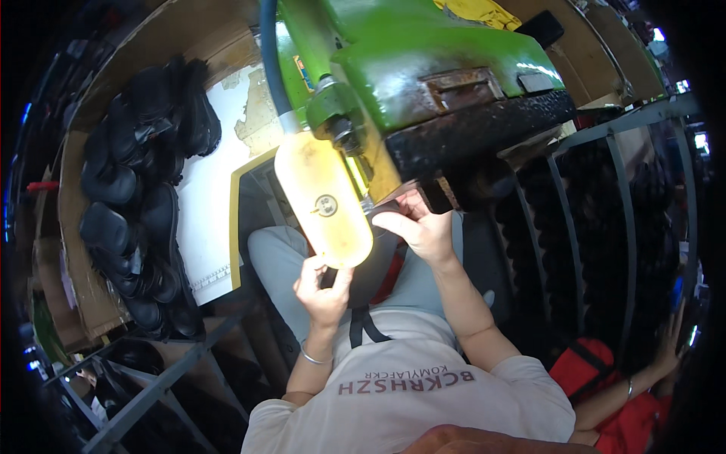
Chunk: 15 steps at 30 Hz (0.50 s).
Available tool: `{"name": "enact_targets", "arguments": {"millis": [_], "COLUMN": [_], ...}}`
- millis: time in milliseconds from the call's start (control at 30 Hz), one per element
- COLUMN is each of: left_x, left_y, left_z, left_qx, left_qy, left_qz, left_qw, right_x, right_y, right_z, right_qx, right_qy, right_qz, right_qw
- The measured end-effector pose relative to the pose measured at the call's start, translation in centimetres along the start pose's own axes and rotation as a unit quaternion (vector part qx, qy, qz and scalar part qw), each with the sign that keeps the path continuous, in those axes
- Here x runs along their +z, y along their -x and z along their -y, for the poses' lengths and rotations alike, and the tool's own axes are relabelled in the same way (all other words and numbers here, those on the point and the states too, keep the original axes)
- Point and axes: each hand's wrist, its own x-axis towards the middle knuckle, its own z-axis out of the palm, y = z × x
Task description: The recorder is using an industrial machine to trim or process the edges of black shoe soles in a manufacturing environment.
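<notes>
A yellow rounded cover (314, 181), with a small round mark on it, hangs from the green machine (423, 68) in front of me. At its lower end my left hand (321, 293) has its fingers curled, with a dark gap between thumb and forefinger; what they hold is hidden under the cover. My right hand (423, 227) is beside the machine's metal tip (367, 204). Its thumb and fingers close around a dark piece (387, 209), mostly hidden, whose kind I cannot make out.
A cardboard box (76, 163) on the left holds several black shoes (147, 189), next to a white board (208, 174) with a yellow edge (234, 227). Metal racks (616, 189) with dark items stand right. Another person's arm (631, 390) and red clothing (582, 367) show lower right.
</notes>
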Motion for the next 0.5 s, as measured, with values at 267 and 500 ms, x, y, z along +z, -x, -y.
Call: {"name": "enact_targets", "arguments": {"millis": [267,500], "left_x": [1.5,0.4], "left_y": [-2.1,-3.1], "left_z": [-2.1,-0.4], "left_qx": [-0.049,-0.053], "left_qy": [0.2,0.24], "left_qz": [0.06,0.038], "left_qw": [0.977,0.969], "right_x": [-0.3,-7.1], "right_y": [2.8,6.1], "right_z": [-2.6,-7.2], "right_qx": [-0.122,0.057], "right_qy": [0.238,0.279], "right_qz": [-0.004,-0.002], "right_qw": [0.964,0.959]}}
